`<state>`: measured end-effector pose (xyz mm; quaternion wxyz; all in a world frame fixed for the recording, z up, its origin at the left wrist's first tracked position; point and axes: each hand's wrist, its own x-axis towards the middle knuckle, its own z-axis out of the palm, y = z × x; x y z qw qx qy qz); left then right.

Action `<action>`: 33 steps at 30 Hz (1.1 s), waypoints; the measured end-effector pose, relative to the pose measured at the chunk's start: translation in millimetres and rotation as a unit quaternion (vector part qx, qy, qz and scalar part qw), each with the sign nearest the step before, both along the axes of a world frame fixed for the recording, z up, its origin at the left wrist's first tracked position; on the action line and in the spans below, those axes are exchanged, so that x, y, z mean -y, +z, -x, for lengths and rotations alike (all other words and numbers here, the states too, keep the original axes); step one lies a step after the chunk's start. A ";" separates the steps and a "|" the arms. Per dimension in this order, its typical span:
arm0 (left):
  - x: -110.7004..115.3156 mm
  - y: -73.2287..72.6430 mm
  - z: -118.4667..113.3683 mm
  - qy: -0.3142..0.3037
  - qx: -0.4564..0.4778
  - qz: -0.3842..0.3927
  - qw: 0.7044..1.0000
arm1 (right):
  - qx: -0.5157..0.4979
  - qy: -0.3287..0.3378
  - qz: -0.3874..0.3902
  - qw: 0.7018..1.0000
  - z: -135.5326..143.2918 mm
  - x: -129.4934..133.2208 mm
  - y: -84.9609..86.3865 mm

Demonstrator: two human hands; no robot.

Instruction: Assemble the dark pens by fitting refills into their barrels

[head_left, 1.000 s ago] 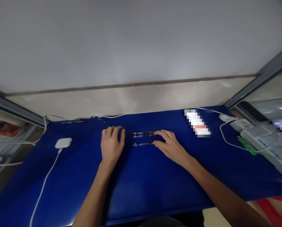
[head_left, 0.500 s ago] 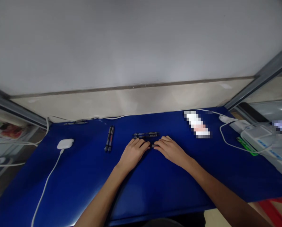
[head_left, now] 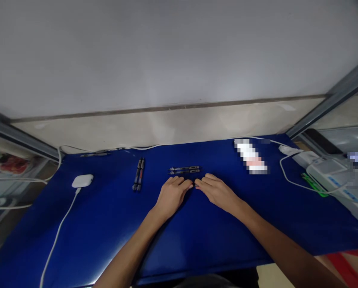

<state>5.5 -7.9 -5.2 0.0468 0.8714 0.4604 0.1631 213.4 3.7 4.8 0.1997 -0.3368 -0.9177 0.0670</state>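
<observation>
My left hand (head_left: 173, 192) and my right hand (head_left: 216, 190) meet closely at the middle of the blue table, fingers curled and fingertips almost touching. Between them is a dark pen (head_left: 194, 185), nearly all covered by the fingers; only a small dark bit shows. Just beyond the hands lie two clear-barrelled black pens (head_left: 184, 171), side by side and pointing left to right. Two more black pens (head_left: 138, 175) lie together to the left, almost upright in the view.
On the blue table (head_left: 107, 224) a white earbud case (head_left: 82, 181) sits left with its cable. Thin pens (head_left: 96, 153) lie along the back edge. A blurred-out phone (head_left: 251, 157) is at back right, with a green object (head_left: 314, 186) and a white power strip (head_left: 342, 184) farther right.
My hands have drawn closer together, so the pen part visible between them is now almost covered. My left fingers have shifted slightly away from the two pens behind, which show more fully.
</observation>
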 end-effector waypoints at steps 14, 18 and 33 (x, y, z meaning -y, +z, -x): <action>0.3 -0.9 0.1 0.027 0.002 0.006 1.000 | -0.182 -0.095 0.221 0.953 -1.8 -0.3 1.4; -0.1 0.0 -0.1 0.016 -0.011 -0.004 1.000 | -0.214 -0.086 0.295 0.927 1.4 0.7 2.2; -6.0 0.5 10.1 0.037 0.013 -0.007 0.999 | -0.263 -0.094 0.192 0.941 -0.3 -1.6 -2.4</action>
